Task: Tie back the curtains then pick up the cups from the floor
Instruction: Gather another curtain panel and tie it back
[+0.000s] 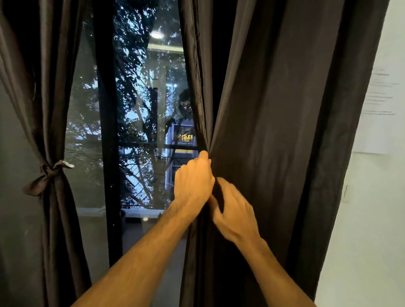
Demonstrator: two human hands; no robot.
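Two dark brown curtains hang over a window. The left curtain (57, 114) is gathered and bound at waist height by a knotted tie (48, 173). The right curtain (286, 133) hangs loose. My left hand (192, 183) grips the right curtain's inner edge, bunching the cloth into a fold. My right hand (235, 212) sits just below and to the right, fingers curled into the same cloth, and I cannot see whether it holds a tie. No cups are in view.
The window (140, 127) between the curtains has a dark upright frame bar (106, 149) and shows trees and a lit building outside. A white wall (381, 184) stands to the right of the right curtain.
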